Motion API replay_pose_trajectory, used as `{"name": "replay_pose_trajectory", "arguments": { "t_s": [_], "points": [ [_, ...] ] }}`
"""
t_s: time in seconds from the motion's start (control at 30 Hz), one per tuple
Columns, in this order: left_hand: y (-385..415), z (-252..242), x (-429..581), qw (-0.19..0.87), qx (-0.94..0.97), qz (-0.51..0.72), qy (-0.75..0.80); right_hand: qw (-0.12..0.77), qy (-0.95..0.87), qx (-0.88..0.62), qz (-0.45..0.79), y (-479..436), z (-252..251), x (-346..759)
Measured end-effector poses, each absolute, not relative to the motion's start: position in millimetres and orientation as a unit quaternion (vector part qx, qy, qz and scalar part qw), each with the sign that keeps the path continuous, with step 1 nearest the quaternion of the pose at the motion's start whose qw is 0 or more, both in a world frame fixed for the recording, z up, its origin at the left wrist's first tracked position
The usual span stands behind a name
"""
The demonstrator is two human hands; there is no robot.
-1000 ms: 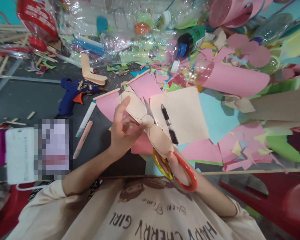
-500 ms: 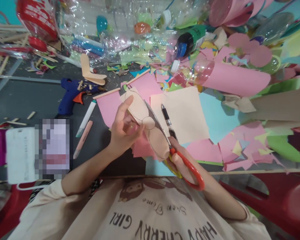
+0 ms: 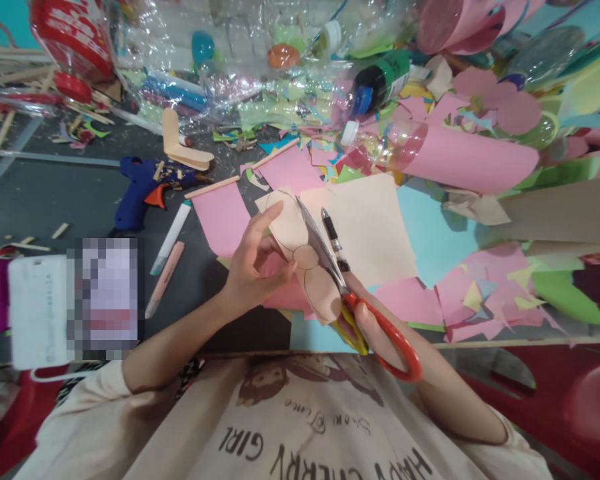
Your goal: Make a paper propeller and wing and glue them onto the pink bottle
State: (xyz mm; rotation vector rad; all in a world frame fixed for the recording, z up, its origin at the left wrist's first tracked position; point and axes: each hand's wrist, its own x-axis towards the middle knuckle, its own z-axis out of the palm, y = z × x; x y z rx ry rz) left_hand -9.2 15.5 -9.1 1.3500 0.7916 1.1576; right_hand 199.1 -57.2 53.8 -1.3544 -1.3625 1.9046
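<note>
A cream paper piece [image 3: 291, 223] with a drawn bow-like outline is held by my left hand [image 3: 255, 260], thumb on its upper part and fingers at its middle. My right hand [image 3: 367, 317] grips scissors [image 3: 397, 343] with orange and yellow handles. The scissor blades point up and left along the right edge of the cream piece, near the drawn round centre. Just right of the blades, a black pen [image 3: 331, 228] lies on a larger cream sheet [image 3: 375, 227].
A blue glue gun [image 3: 135, 193], two markers [image 3: 173, 237] and pink paper flags [image 3: 223, 217] lie to the left. Plastic bottles [image 3: 380, 83] and paper scraps fill the back. A pink-wrapped bottle [image 3: 470, 157] and more scraps [image 3: 480, 287] are at the right.
The cream piece and my left hand have shifted slightly right and tilted. The scissors have moved a little right and down, with their blades still beside the paper.
</note>
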Motion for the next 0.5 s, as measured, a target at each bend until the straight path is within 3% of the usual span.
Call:
{"name": "replay_pose_trajectory", "arguments": {
  "t_s": [0.5],
  "points": [
    [15.9, -8.5, -11.0, 0.576, 0.573, 0.481, 0.33, 0.224, -0.454, -0.494, 0.707, -57.8, 47.1, 197.5]
  ]
}}
